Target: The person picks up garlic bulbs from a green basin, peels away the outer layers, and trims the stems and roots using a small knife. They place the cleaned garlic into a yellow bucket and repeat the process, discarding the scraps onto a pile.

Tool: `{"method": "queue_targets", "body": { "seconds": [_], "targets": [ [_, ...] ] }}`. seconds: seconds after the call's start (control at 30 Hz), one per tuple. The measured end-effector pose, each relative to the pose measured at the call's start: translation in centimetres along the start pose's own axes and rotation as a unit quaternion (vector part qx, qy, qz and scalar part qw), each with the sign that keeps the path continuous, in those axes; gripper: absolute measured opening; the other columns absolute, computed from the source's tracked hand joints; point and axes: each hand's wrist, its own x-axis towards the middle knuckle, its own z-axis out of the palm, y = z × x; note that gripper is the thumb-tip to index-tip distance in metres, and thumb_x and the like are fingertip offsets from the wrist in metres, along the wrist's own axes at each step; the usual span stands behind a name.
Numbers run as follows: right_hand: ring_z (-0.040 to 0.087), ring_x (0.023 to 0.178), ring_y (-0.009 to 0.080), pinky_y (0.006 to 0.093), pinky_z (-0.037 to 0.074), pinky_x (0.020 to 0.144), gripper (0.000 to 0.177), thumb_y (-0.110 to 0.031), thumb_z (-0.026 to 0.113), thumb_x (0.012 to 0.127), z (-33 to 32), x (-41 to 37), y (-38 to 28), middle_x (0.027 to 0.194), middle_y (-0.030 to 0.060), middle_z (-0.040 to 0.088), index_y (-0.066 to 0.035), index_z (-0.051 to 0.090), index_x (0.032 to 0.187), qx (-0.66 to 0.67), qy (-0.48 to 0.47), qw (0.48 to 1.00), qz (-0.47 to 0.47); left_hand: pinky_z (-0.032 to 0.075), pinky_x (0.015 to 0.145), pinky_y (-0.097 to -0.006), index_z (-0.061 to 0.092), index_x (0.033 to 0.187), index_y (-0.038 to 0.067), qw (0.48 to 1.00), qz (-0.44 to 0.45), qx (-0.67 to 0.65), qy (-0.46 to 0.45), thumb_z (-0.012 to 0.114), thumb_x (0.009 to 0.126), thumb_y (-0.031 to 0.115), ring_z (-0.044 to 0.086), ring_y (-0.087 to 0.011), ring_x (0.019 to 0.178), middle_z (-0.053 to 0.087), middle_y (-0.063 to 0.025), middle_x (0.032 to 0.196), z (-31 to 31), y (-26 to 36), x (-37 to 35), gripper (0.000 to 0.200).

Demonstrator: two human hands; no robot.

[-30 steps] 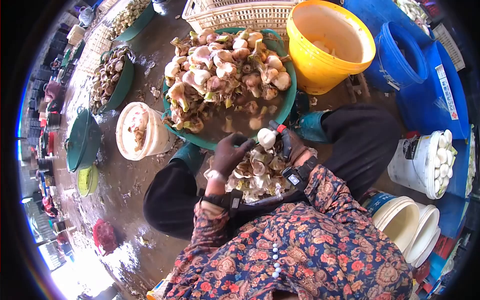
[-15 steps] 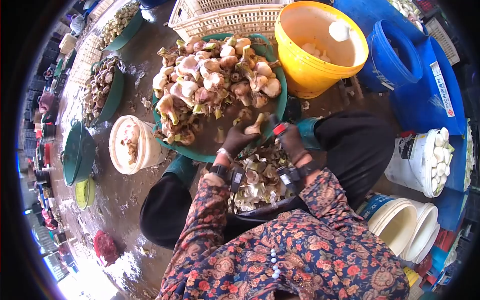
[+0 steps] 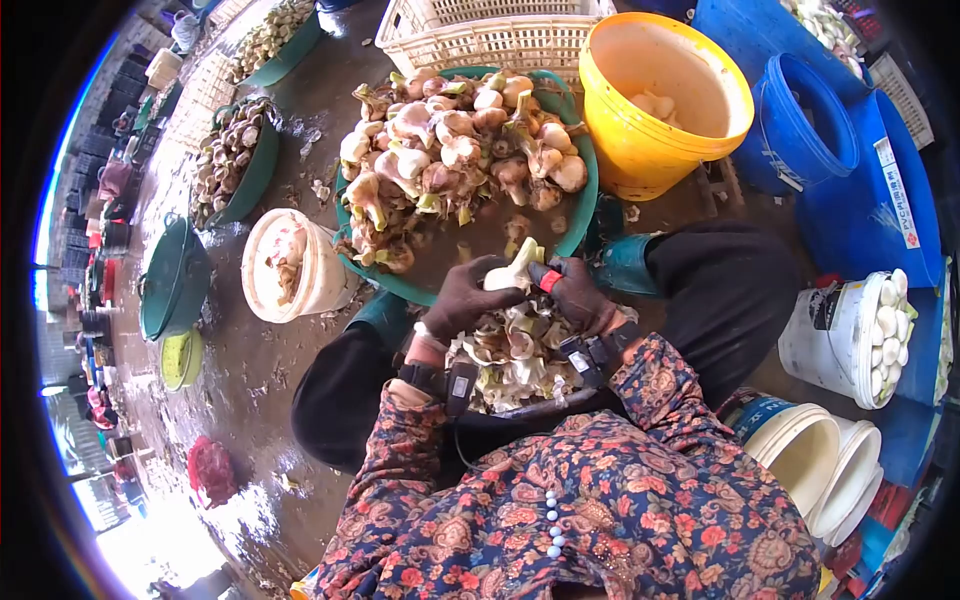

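My left hand (image 3: pixel 468 298), in a dark glove, is closed around a garlic bulb (image 3: pixel 516 273) with its pale stem pointing up and to the right. My right hand (image 3: pixel 584 298), also gloved, grips a small black tool with a red band (image 3: pixel 549 281) right against the garlic; its working end cannot be made out. Below both hands, a heap of peeled garlic skins (image 3: pixel 515 362) fills a container between my legs. Just beyond them stands a green basin (image 3: pixel 586 215) piled with untrimmed garlic bulbs (image 3: pixel 455 150).
A yellow bucket (image 3: pixel 655 165) with some garlic inside stands beyond the basin, by a cream crate (image 3: pixel 480 60). At left is a white bucket (image 3: pixel 325 265) with scraps. A white bucket (image 3: pixel 835 335) of peeled garlic stands right, near blue tubs (image 3: pixel 800 150).
My left hand has lifted a garlic bulb from the basin's near edge and brought it to the tool in my right hand. A white bulb in mid-air over the yellow bucket is no longer there.
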Motion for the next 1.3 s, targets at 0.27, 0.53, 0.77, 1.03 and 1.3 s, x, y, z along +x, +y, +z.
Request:
{"method": "queue_targets", "body": {
  "seconds": [0.27,0.53,0.77,1.03,1.3],
  "targets": [
    [0.058,0.07,0.008,0.022,0.049,0.058,0.049,-0.049,0.047,0.089,1.2,-0.6,-0.9,0.089,0.0004,0.06,-0.007,0.054,0.113,0.302,-0.107,0.938,0.133,0.042,0.091,-0.0289,0.04,0.128,-0.003,0.992,0.09,-0.05,0.076,0.074,0.072,0.016,0.052,-0.0163,0.104,0.053,-0.0094,0.118,2.4,-1.5,-1.3,0.068],
    [0.054,0.069,0.0094,0.0268,0.044,0.06,0.039,-0.042,0.052,0.09,1.3,1.6,3.5,0.082,0.0015,0.06,-0.004,0.059,0.098,0.126,-0.177,0.973,0.079,0.048,0.071,-0.0248,0.064,0.094,-0.004,0.968,0.121,0.204,0.083,0.068,0.076,0.003,0.059,-0.0121,0.079,0.065,-0.0083,0.084,0.9,-2.0,-2.7,0.02],
    [0.053,0.1,0.0148,0.0287,0.043,0.088,0.05,-0.026,0.068,0.081,0.2,-0.1,-1.0,0.112,0.008,0.056,0.0,0.048,0.118,0.013,-0.201,0.979,0.033,0.048,0.067,-0.0231,0.064,0.092,-0.005,0.981,-0.03,-0.14,0.132,0.061,0.084,0.012,0.059,-0.0087,0.073,0.065,-0.005,0.083,0.6,-3.4,-3.2,0.018],
    [0.047,0.112,0.0223,0.0338,0.037,0.097,0.055,-0.011,0.072,0.07,1.3,0.1,1.3,0.116,0.0106,0.053,-0.007,0.05,0.121,0.038,-0.172,0.977,-0.12,0.049,0.077,-0.0292,0.052,0.115,-0.003,0.958,0.071,-0.234,0.15,0.051,0.09,0.006,0.06,-0.0184,0.091,0.061,-0.0098,0.105,0.0,-7.8,-3.1,0.027],
    [0.06,0.081,0.0187,0.0308,0.049,0.075,0.021,-0.012,0.064,0.08,3.4,-0.3,2.4,0.093,0.0079,0.062,-0.002,0.063,0.098,-0.022,-0.005,0.993,-0.115,0.045,0.085,-0.0284,0.054,0.116,-0.001,0.94,-0.032,-0.31,0.14,0.052,0.087,0.007,0.059,-0.0193,0.095,0.06,-0.0087,0.106,-0.3,-5.5,-3.5,0.029]
  ]
}}
